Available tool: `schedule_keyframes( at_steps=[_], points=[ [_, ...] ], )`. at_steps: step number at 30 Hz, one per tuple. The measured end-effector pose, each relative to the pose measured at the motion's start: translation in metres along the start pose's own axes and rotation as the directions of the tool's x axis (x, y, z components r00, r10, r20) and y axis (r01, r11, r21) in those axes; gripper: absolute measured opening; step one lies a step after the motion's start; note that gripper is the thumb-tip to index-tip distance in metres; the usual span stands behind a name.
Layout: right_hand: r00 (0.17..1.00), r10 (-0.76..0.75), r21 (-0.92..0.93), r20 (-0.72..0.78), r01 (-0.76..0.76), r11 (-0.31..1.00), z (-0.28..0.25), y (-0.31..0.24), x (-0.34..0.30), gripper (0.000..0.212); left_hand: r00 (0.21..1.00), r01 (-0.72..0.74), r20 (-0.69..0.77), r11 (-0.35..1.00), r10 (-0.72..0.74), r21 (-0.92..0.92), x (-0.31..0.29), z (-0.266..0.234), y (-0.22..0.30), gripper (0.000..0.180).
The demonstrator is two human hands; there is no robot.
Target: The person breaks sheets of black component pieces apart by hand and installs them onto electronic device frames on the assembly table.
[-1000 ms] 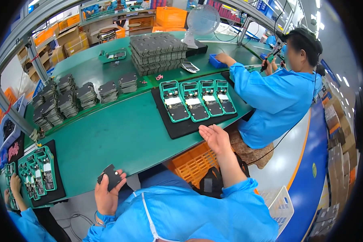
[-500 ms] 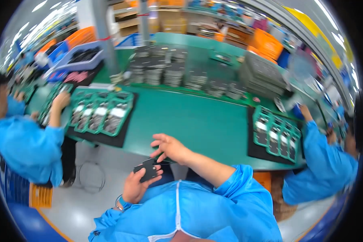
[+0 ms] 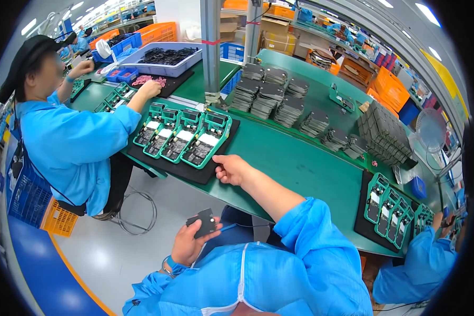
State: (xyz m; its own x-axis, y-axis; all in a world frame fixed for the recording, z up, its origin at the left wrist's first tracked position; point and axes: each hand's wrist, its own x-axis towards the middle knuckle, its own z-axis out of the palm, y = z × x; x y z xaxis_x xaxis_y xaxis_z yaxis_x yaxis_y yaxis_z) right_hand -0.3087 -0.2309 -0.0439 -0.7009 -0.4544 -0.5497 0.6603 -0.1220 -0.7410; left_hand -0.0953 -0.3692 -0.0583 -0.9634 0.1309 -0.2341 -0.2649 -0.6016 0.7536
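My left hand [image 3: 188, 243] is closed on a small stack of dark flat plates [image 3: 204, 223], held low in front of my body with the thumb on top. My right hand [image 3: 230, 169] reaches to the table's near edge, fingers curled, its fingertips at the lower right corner of a green casing [image 3: 209, 138]. This casing is the rightmost in a row of several [image 3: 166, 131], each with black parts and a white strip inside. The row lies on a black mat [image 3: 197, 176]. Part of my right hand's grip is hidden.
Stacks of dark plates [image 3: 287, 111] stand along the table's far side, beside a large grey pile [image 3: 387, 134]. More green casings [image 3: 389, 213] lie at the right. Co-workers [image 3: 73, 142] sit left and right. A metal post [image 3: 211, 47] rises behind the left row.
My right hand has moved from above the plates to the green casing's corner. My left hand still holds the plates. The view has turned left.
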Motion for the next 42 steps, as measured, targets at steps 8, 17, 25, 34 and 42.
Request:
schedule_keyframes(
  at_steps=[8, 17, 25, 34, 42],
  points=[
    [0.947, -0.231, -0.069, -0.222, 0.221, 0.973, -0.012, 0.008, -0.034, 0.022, 0.960, 0.217, 0.217, 0.961, -0.179, -0.170, 0.023, -0.031, 0.043, 0.042],
    [0.741, -0.224, -0.114, -0.634, 0.197, 0.974, 0.052, 0.019, -0.096, 0.025, 0.867, 0.328, 0.405, 0.944, -0.289, -0.028, 0.071, -0.132, 0.192, 0.052],
    [0.554, -0.309, -0.181, -0.773, 0.274, 0.944, 0.083, 0.039, -0.139, 0.025, 0.714, 0.455, 0.532, 0.879, -0.456, 0.143, 0.115, -0.112, 0.230, 0.041],
    [0.581, -0.814, -0.973, 0.031, 0.205, 0.109, 0.164, 0.053, -0.122, 0.050, 0.469, 0.695, 0.576, 0.682, -0.670, 0.227, 0.112, -0.061, 0.175, 0.034],
    [0.422, -0.907, -0.997, -0.011, -0.077, -0.023, 0.113, 0.033, -0.113, 0.039, 0.540, 0.703, 0.571, 0.705, -0.618, 0.098, 0.114, -0.065, 0.176, 0.038]
  ],
)
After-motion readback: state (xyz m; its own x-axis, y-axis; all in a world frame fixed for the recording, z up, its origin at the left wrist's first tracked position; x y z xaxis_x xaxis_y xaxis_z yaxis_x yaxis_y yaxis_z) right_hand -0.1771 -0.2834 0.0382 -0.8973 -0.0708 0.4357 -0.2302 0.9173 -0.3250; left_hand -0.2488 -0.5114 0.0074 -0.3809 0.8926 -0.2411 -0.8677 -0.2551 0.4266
